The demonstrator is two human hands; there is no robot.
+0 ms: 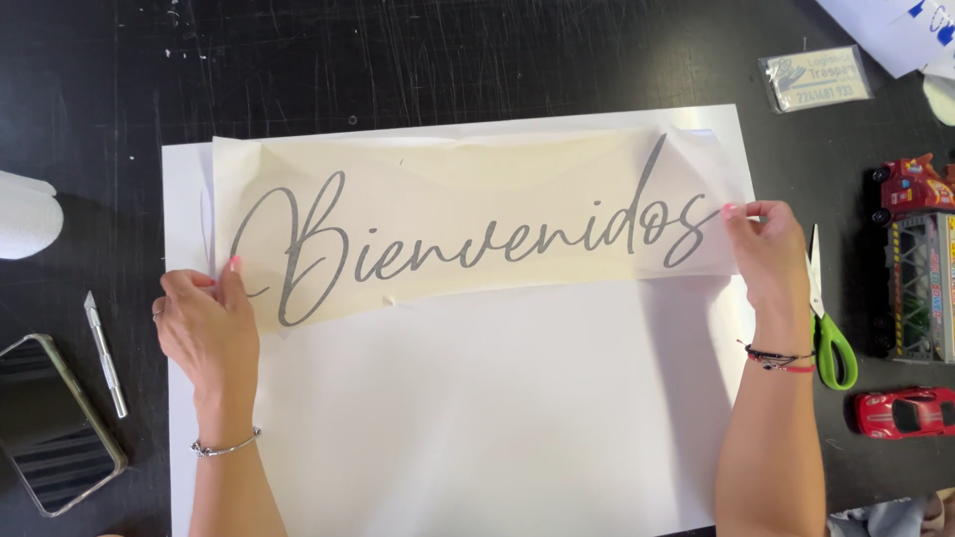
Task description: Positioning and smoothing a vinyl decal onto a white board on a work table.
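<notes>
A translucent transfer sheet (pixel 468 214) with grey script lettering (pixel 477 234) lies across the upper part of a white board (pixel 477 428), which rests on a black counter (pixel 448 60). The sheet is slightly tilted, its right end higher than its left, and its top edge shows a few shallow wrinkles.

The left hand (pixel 204 328) sits at the sheet's lower left corner. Its fingers (pixel 231 273) are together and pinch the sheet's edge, thumb on top, just beside the first big letter. A silver bracelet (pixel 225 447) circles that wrist.

The right hand (pixel 771 254) holds the sheet's right end. Its fingers (pixel 741 212) are clamped on the edge, close to the last letter, with pink nails showing. Dark and red cord bracelets (pixel 778 359) sit on that wrist.

To the left of the board, on the counter, lie a craft knife (pixel 105 354) and, further left, a phone (pixel 55 423) with a dark screen. A white roll (pixel 25 214) pokes in at the left edge of the view.

To the right of the board, scissors (pixel 828 318) with green handles lie just beside the right wrist, blades pointing away from the person. Past them stand a toy truck (pixel 920 264) in red and grey, and nearer the person a red toy car (pixel 903 412). A small packet of cards (pixel 816 78) lies near the far right corner, beside white paper (pixel 885 30) with blue marks.
</notes>
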